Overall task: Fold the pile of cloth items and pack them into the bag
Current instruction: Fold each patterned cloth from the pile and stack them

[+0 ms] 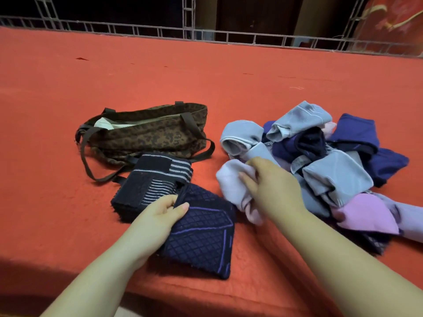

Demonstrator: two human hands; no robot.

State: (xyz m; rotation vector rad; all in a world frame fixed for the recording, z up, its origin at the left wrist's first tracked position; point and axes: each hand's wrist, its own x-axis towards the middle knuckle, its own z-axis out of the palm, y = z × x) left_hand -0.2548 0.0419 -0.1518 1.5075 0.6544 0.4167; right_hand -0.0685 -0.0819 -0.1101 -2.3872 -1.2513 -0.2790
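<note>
My left hand (160,213) pinches folded navy quilted cloth (203,234) edge, holding fold. My right hand (272,186) grips pale lilac cloth (233,186) off pile (320,161) at 2 o'clock. Leopard-print bag (146,131) open, 11 o'clock, awaiting packing.

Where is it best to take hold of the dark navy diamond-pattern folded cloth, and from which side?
Grip the dark navy diamond-pattern folded cloth at its far left corner, from the left: the left hand pinches it there, and that edge lies free on the red felt surface.
</note>
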